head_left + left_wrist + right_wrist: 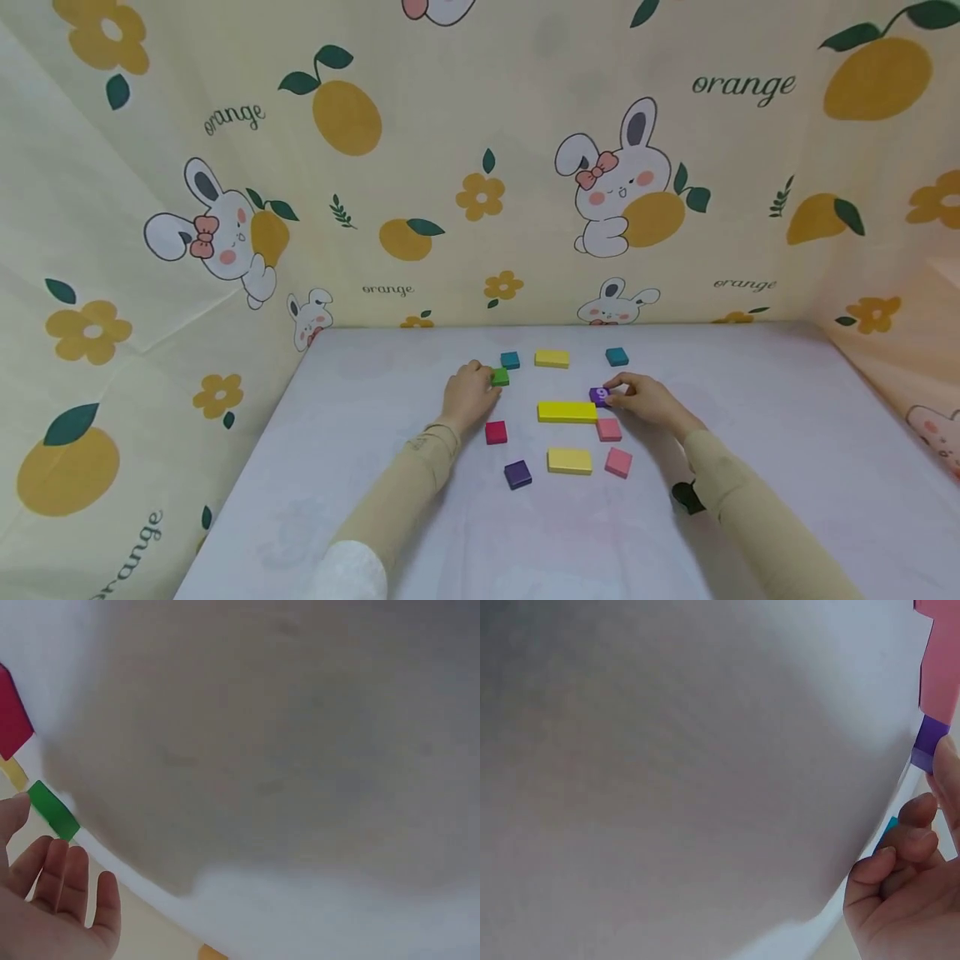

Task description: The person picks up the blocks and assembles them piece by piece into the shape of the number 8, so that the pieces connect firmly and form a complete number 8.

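Note:
My left hand pinches a small green block on the table between thumb and fingertips. In the left wrist view, the green block shows beside the thumb and fingertips. Across from it, my right hand pinches a purple block bearing a white mark like a 9, just behind the right end of a long yellow block. The right wrist view shows the purple block at the thumb, with the other fingers curled. A pink block lies against the long yellow block's right front corner.
Toward the back lie a teal block, a yellow block and another teal block. Nearer are a red block, a dark purple block, a pale yellow block and a second pink block. A patterned curtain hangs behind.

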{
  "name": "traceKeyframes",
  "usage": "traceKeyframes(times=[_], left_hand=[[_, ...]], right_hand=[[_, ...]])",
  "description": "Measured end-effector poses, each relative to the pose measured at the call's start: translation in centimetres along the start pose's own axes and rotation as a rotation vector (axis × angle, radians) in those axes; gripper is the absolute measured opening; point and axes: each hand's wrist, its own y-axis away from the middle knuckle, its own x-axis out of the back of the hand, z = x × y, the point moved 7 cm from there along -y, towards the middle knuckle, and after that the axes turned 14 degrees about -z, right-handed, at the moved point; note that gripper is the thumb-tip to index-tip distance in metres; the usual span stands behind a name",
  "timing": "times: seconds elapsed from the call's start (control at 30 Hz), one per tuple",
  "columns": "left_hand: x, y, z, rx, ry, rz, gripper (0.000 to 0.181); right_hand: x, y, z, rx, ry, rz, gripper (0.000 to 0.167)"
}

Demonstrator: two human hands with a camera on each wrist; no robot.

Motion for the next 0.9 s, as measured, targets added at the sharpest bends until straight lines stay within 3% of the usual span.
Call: traceKeyframes(times=[0.2,0.47,0.9], left_hand=[[-0.25,-0.48,-0.10,0.049,0.053,-0.014,0.034],[0.04,-0.96,-0.58,0.063,0.018,-0.003,0.031],[-0.07,-0.96,-0.54,0.037,0.051,-0.050,0.027]], right_hand=[[-0.36,-0.15,-0.05,-0.003,0.007,0.003,0.035],[-0.44,-0.20,-0.02,-0.014,0.008,0.004,0.033],[-0.14,-0.01,0.16,-0.015,0.017,-0.003,0.033]])
